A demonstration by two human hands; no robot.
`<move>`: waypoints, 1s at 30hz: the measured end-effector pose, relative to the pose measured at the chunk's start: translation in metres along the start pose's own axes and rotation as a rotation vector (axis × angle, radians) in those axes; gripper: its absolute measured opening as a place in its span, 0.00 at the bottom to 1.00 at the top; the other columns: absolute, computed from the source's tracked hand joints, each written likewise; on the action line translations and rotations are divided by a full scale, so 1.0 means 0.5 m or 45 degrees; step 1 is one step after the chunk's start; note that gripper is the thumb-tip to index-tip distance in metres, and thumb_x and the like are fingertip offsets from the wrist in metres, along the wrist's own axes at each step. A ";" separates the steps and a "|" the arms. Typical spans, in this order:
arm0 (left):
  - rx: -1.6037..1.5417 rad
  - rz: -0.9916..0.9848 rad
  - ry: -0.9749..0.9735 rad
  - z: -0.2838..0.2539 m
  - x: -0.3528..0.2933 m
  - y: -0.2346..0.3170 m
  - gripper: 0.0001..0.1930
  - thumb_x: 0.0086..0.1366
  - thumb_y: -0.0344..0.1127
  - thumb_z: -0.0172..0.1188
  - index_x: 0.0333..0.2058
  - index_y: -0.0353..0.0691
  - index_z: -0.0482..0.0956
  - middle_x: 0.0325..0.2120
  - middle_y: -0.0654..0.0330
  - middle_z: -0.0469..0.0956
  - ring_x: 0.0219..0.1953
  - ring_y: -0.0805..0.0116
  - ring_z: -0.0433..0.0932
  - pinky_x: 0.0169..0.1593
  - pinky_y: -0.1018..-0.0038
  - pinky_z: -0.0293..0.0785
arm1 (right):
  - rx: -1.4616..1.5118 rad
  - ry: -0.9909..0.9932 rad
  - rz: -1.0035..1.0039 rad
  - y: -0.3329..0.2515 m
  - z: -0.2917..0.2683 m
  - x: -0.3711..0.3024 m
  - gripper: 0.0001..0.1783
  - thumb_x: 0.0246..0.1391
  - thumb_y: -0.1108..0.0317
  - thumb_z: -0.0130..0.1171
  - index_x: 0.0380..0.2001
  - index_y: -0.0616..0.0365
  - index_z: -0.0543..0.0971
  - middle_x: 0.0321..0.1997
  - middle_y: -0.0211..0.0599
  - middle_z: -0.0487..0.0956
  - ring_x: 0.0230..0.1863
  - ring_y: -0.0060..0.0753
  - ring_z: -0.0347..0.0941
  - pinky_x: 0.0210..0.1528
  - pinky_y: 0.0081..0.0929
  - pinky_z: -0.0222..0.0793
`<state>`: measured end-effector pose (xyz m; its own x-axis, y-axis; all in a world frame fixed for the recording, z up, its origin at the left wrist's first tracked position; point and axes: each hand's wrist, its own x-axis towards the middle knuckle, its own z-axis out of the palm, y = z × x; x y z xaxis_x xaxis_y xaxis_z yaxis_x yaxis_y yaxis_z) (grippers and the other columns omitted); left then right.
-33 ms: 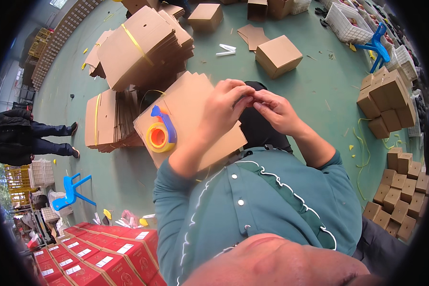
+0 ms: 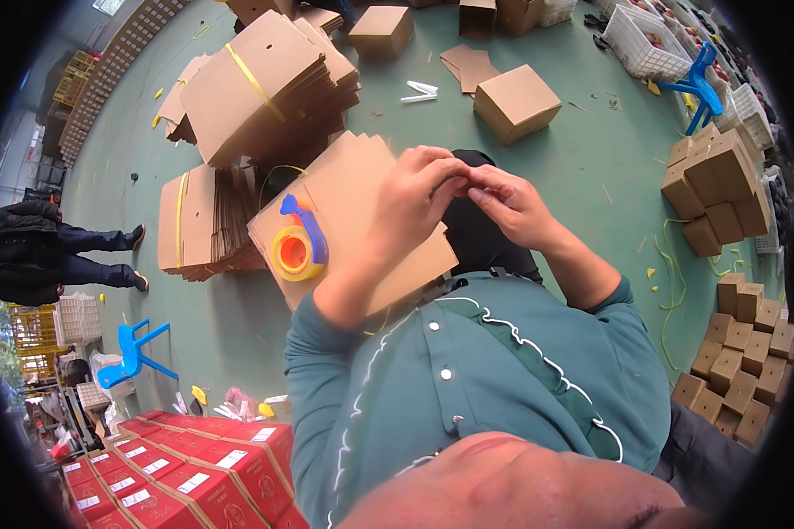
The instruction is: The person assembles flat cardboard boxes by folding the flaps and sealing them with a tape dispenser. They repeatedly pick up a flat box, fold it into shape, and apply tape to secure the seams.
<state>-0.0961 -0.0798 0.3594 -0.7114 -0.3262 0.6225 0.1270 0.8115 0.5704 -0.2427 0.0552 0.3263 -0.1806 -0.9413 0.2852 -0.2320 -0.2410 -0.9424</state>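
My left hand and my right hand meet in front of me, their fingertips pinched together. Anything between the fingers is too small or too hidden to make out. Under my left forearm lies a stack of flat brown cardboard sheets. On that stack, left of my left wrist, rests a blue tape dispenser with a yellow and orange roll of tape. Neither hand touches the dispenser.
Strapped bundles of flattened cartons stand at the left. A closed carton sits ahead on the green floor; small boxes are piled at right. Red cartons fill the lower left, near a blue stool. A person stands far left.
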 end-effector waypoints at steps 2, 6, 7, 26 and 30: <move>0.150 0.116 0.032 -0.003 -0.002 -0.002 0.13 0.52 0.23 0.67 0.37 0.44 0.83 0.36 0.60 0.79 0.39 0.59 0.78 0.42 0.68 0.75 | 0.019 0.007 -0.001 0.001 0.007 0.008 0.18 0.64 0.71 0.51 0.56 0.61 0.75 0.48 0.39 0.77 0.48 0.34 0.74 0.53 0.27 0.69; 0.334 0.266 0.031 -0.010 -0.006 -0.001 0.13 0.49 0.22 0.66 0.35 0.44 0.82 0.34 0.63 0.79 0.37 0.62 0.78 0.40 0.69 0.73 | -0.008 -0.056 0.044 -0.003 0.006 0.013 0.18 0.65 0.71 0.51 0.57 0.60 0.75 0.48 0.38 0.77 0.49 0.31 0.74 0.53 0.26 0.69; 0.310 0.256 0.056 -0.011 -0.009 -0.002 0.13 0.49 0.22 0.66 0.35 0.44 0.82 0.33 0.63 0.79 0.37 0.62 0.78 0.40 0.69 0.73 | 0.008 -0.067 0.073 -0.007 0.009 0.010 0.18 0.65 0.70 0.51 0.57 0.60 0.75 0.48 0.37 0.77 0.49 0.30 0.73 0.53 0.26 0.69; 0.473 -0.147 0.106 -0.111 -0.248 -0.040 0.09 0.54 0.26 0.68 0.34 0.38 0.80 0.31 0.56 0.76 0.34 0.55 0.75 0.38 0.66 0.72 | -1.559 -0.471 -0.082 0.303 -0.108 0.017 0.41 0.60 0.37 0.52 0.71 0.40 0.57 0.77 0.28 0.53 0.78 0.38 0.42 0.70 0.71 0.37; 0.601 -0.305 0.287 -0.145 -0.314 -0.033 0.08 0.64 0.30 0.62 0.41 0.35 0.80 0.38 0.53 0.79 0.42 0.55 0.78 0.48 0.65 0.74 | -1.684 1.128 0.523 0.392 -0.283 0.206 0.34 0.62 0.41 0.50 0.65 0.48 0.68 0.72 0.41 0.61 0.74 0.38 0.55 0.67 0.59 0.52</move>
<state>0.0637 -0.0773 0.2911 -0.5106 -0.5810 0.6339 -0.3786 0.8138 0.4410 -0.4418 -0.0558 0.1958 -0.7819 -0.3551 0.5123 -0.5553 0.7703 -0.3135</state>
